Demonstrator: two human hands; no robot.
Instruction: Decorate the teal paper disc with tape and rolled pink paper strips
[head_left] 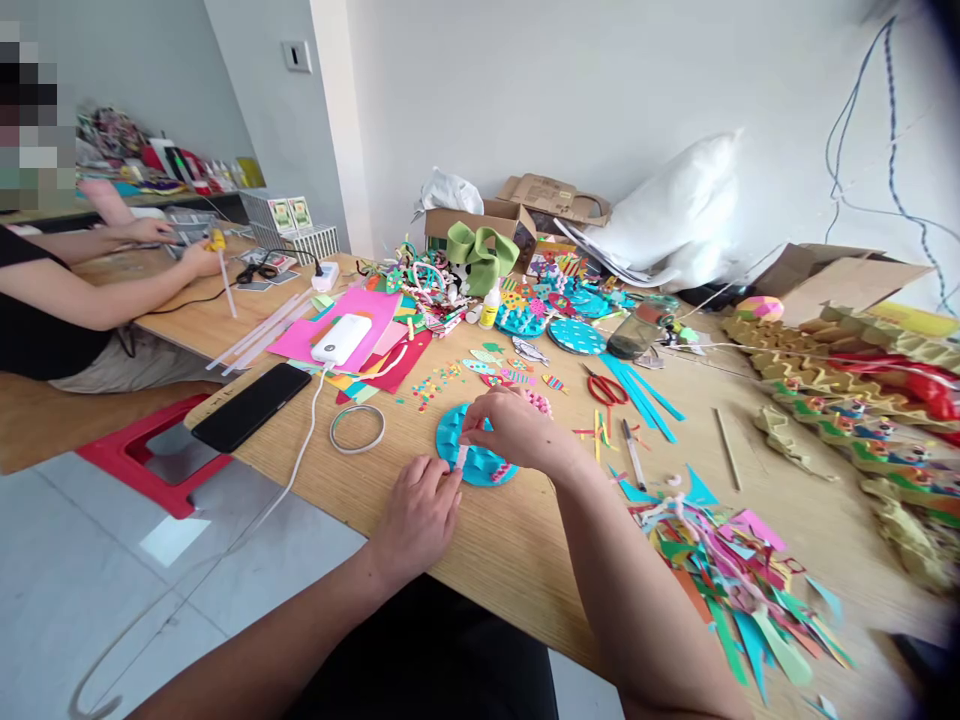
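Observation:
A round blue disc (444,432) with raised wavy paper on it lies on the table in front of me. My right hand (514,428) arches over it, with thumb and fingertips pinched at the top of a small pale pink strip (461,456). My left hand (421,508) rests on the table at the disc's near edge. Its fingers lie loosely bent, and the index fingertip touches the strip's lower end. Pink twisted trim (537,402) shows along the disc's far right edge, and more pink trim (504,471) sits on its near right. My right hand hides the disc's middle.
Left of the disc lie a tape roll (357,429), a black phone (251,408) and a white power bank (341,340) with a cable. Paper fish (517,377), red scissors (606,386), a pen (634,455) and paper scraps (739,570) lie around. A co-worker's hands (199,260) are at far left.

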